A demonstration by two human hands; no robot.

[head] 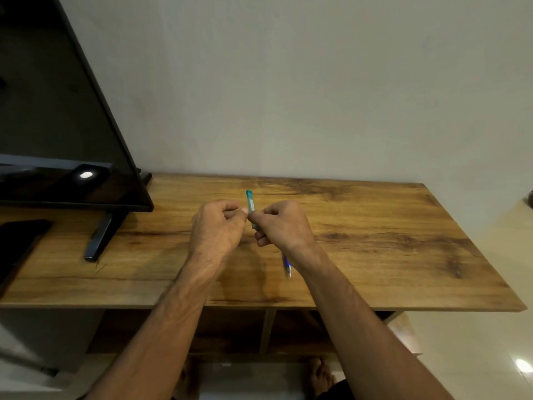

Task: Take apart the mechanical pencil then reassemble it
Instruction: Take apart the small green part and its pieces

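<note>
Both hands point(251, 223) pinch (perhaps) teal pencil point(249, 201).

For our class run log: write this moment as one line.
stage: handling pencil | right hand: holds teal pencil barrel upright | left hand: pinching at barrel | blue piece: under right wrist | surface: wooden table

Both forearms are bare from elbow to wrist, with no sleeves, watch, bracelet or rings showing on the left hand point(215, 226) or the right hand point(284, 223). Veins and tendons stand out along them. The feet point(318, 376) are bare, beside a dark edge of clothing.
</note>
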